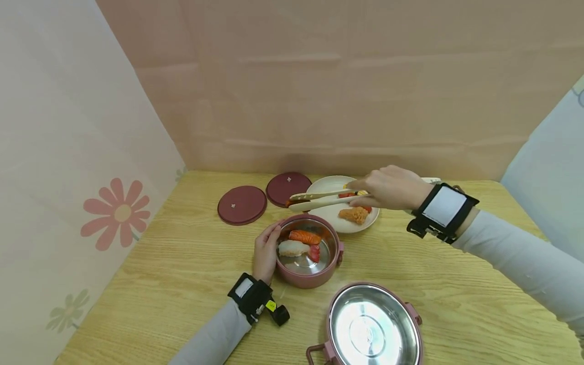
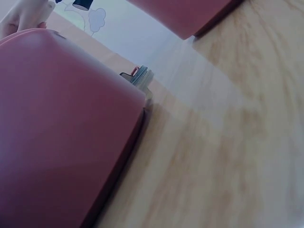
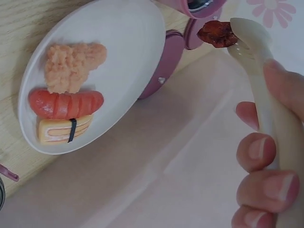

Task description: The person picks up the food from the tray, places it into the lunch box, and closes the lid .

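My left hand [image 1: 265, 252] grips the left side of a pink pot [image 1: 306, 281], thumb at its rim. Inside the steel-lined pot lie a salmon sushi [image 1: 304, 236] and a shrimp sushi [image 1: 294, 248]. My right hand [image 1: 388, 187] holds cream tongs [image 3: 259, 71], which reach left above the pot's far rim. Between the tong tips is a glossy reddish-brown piece of food [image 3: 216, 34]. Beneath the tongs, a white oval plate [image 3: 126, 33] carries a fried chicken piece [image 3: 71, 66], a scored red sausage [image 3: 66, 103] and a banded yellow egg piece [image 3: 64, 129].
A second pink pot [image 1: 421, 350], steel inside with handles, stands near the front. Two maroon round lids [image 1: 242, 205] lie at the back left. Behind my right wrist a pale object [image 1: 431, 180] is partly hidden. Papered walls border the wooden table [image 1: 182, 263].
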Motion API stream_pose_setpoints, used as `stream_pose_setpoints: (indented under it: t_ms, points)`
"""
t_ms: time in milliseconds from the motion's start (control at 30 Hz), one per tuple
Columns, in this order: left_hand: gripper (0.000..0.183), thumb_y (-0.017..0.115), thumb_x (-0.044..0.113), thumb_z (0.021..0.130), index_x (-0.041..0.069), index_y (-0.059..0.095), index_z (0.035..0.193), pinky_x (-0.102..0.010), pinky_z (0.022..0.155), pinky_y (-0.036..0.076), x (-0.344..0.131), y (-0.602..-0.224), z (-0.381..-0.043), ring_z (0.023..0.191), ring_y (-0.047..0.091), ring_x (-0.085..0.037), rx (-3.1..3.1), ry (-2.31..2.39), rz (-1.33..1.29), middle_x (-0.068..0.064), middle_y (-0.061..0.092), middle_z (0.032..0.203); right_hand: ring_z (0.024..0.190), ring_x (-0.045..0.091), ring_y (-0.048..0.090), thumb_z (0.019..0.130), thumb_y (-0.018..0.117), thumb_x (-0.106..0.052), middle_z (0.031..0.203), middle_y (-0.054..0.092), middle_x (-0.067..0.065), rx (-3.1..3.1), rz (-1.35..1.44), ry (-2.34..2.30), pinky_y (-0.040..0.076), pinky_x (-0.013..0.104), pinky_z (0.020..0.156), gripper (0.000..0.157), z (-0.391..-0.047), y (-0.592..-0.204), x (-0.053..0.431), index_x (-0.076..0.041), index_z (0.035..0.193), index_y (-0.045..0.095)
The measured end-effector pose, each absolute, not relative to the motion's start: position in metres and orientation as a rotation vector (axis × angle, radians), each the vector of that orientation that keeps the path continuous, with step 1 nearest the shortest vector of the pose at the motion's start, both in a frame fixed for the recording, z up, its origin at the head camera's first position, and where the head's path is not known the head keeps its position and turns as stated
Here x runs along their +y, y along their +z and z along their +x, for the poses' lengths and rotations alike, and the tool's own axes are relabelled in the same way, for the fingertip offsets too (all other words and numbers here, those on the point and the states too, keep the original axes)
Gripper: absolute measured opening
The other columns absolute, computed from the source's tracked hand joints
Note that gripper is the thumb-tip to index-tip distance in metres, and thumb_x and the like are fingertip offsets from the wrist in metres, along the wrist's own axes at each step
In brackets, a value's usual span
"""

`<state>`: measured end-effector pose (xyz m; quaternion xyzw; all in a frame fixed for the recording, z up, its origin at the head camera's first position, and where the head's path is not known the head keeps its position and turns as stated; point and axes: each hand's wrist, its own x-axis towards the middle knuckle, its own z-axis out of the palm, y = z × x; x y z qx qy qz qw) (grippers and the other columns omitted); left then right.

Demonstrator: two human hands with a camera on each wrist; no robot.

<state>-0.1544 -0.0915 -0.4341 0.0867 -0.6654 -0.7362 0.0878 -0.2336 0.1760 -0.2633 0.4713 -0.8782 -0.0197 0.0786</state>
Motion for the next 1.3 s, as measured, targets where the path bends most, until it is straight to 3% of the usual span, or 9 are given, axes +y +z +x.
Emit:
stream_pose_setpoints:
  t_ms: [467, 600, 767, 1000, 1300]
  points:
    - [0.037, 0.044, 0.017, 0.103, -0.001, 0.057, 0.132, -0.042, 0.112, 0.036, -0.093, -0.435, -0.155, 0.128, 0.05, -0.026, -1.957, -2.214, 0.213, -0.016, 0.058, 0.133, 0.057, 0.006, 0.059, 0.088, 0.069, -0.04, 0.085, 0.074, -0.002, -2.595, 1.467, -0.078, 0.04, 0.022, 0.042, 0.034, -0.221, -0.261, 0.17, -0.015, 0.111, 0.073]
    - [0.037, 0.043, 0.016, 0.103, -0.003, 0.057, 0.132, -0.043, 0.113, 0.035, -0.093, -0.435, -0.155, 0.129, 0.048, -0.028, -1.965, -2.198, 0.201, -0.018, 0.056, 0.135, 0.05, 0.002, 0.049, 0.087, 0.069, -0.042, 0.08, 0.072, -0.006, -2.624, 1.467, -0.063, 0.033, 0.019, 0.039, 0.037, -0.217, -0.263, 0.17, -0.015, 0.113, 0.072]
    - [0.037, 0.044, 0.015, 0.103, -0.004, 0.055, 0.132, -0.043, 0.112, 0.035, -0.093, -0.436, -0.154, 0.13, 0.048, -0.028, -1.964, -2.192, 0.206, -0.02, 0.056, 0.134, 0.045, 0.002, 0.037, 0.086, 0.07, -0.043, 0.06, 0.058, -0.012, -2.625, 1.477, -0.091, 0.031, 0.02, 0.037, 0.039, -0.212, -0.267, 0.171, -0.016, 0.115, 0.071]
    - [0.035, 0.045, 0.016, 0.103, -0.002, 0.058, 0.13, -0.04, 0.111, 0.037, -0.093, -0.436, -0.154, 0.127, 0.051, -0.026, -1.94, -2.21, 0.197, -0.017, 0.059, 0.131, 0.048, 0.001, 0.045, 0.087, 0.07, -0.042, 0.066, 0.064, -0.01, -2.662, 1.516, -0.072, 0.036, 0.02, 0.04, 0.037, -0.206, -0.27, 0.169, -0.015, 0.112, 0.072]
    - [0.036, 0.045, 0.017, 0.103, -0.002, 0.058, 0.13, -0.04, 0.11, 0.039, -0.093, -0.435, -0.154, 0.127, 0.051, -0.026, -1.927, -2.228, 0.201, -0.017, 0.059, 0.132, 0.043, -0.001, 0.03, 0.088, 0.066, -0.044, 0.064, 0.058, -0.014, -2.679, 1.587, -0.047, 0.026, 0.017, 0.039, 0.036, -0.199, -0.276, 0.168, -0.018, 0.113, 0.071]
